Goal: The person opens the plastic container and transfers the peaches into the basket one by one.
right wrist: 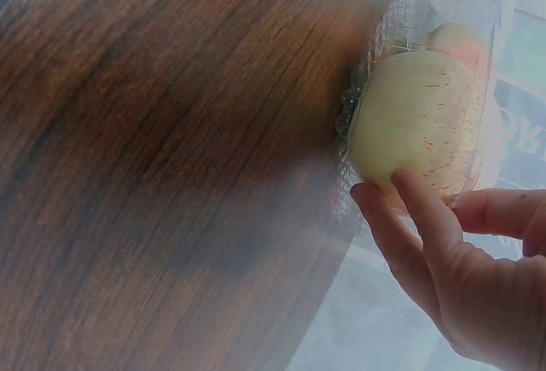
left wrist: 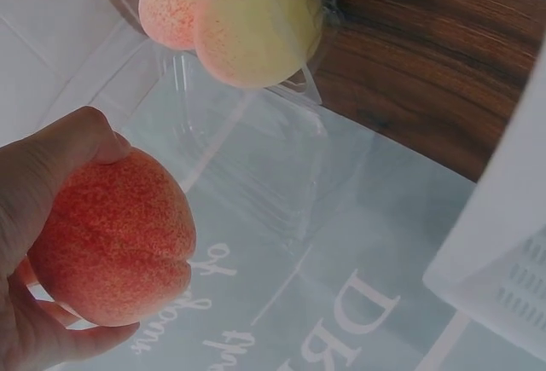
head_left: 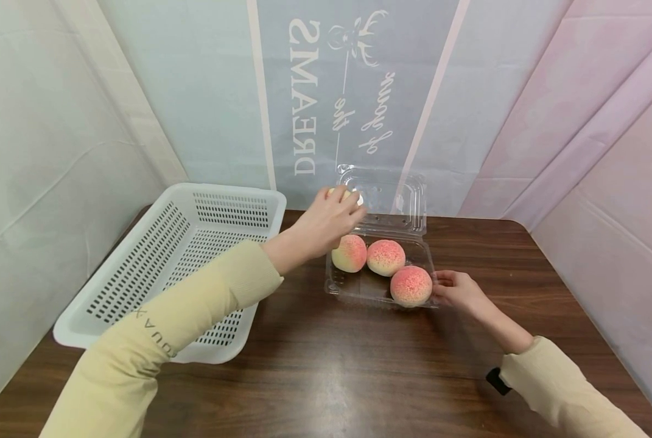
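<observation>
My left hand (head_left: 328,222) grips a pink-red peach (left wrist: 119,239), thumb on one side and fingers curled round the other. The hand hides most of that fruit in the head view, where it is raised near the upright lid (head_left: 399,204) of a clear plastic clamshell box. Three more peaches lie in the box: one at the left (head_left: 349,253), one in the middle (head_left: 386,258) and one at the front right (head_left: 411,286). At the box's right wall (head_left: 428,258), my right hand (head_left: 462,295) holds the edge between thumb and fingers, close beside the front-right peach (right wrist: 414,124).
A white perforated plastic basket (head_left: 273,210) stands left of the box, beneath my left forearm. Both stand on a dark wooden table (head_left: 326,377). Behind the table hangs a pale backdrop (head_left: 221,109) with lettering.
</observation>
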The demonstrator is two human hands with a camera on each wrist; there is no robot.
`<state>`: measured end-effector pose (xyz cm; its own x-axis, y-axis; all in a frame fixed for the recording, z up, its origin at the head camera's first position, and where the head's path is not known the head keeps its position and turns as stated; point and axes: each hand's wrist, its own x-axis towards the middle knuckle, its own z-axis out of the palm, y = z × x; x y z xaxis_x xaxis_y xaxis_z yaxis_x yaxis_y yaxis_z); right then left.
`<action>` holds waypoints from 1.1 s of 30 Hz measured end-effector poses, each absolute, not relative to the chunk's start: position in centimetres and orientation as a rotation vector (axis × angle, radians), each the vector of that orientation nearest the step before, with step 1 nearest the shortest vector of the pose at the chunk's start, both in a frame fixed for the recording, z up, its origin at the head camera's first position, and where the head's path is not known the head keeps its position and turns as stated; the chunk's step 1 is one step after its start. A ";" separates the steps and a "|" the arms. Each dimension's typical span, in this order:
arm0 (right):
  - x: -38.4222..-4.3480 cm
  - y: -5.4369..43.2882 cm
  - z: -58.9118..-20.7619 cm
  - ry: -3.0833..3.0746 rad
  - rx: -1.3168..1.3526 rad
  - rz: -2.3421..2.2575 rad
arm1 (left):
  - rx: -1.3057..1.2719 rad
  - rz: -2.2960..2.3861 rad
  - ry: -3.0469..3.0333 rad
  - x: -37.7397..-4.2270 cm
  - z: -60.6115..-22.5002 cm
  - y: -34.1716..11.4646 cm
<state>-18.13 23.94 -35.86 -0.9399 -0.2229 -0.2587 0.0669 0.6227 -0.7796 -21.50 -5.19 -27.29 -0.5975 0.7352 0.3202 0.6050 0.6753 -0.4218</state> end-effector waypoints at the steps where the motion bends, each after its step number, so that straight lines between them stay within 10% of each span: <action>1: -18.1 23.9 -35.9 2.520 -0.125 -1.227 | -1.036 0.373 -2.416 -21.5 -27.3 -5.3; 33: -18.2 23.9 -36.1 2.534 -0.144 -1.237 | -0.990 0.289 -2.393 -22.0 -27.6 -8.5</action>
<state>-18.15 23.89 -36.08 -0.9449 -0.2261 -0.2370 0.0478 0.6207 -0.7826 -21.98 -8.53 -27.64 -0.5912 0.7059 0.3903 0.5924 0.7083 -0.3837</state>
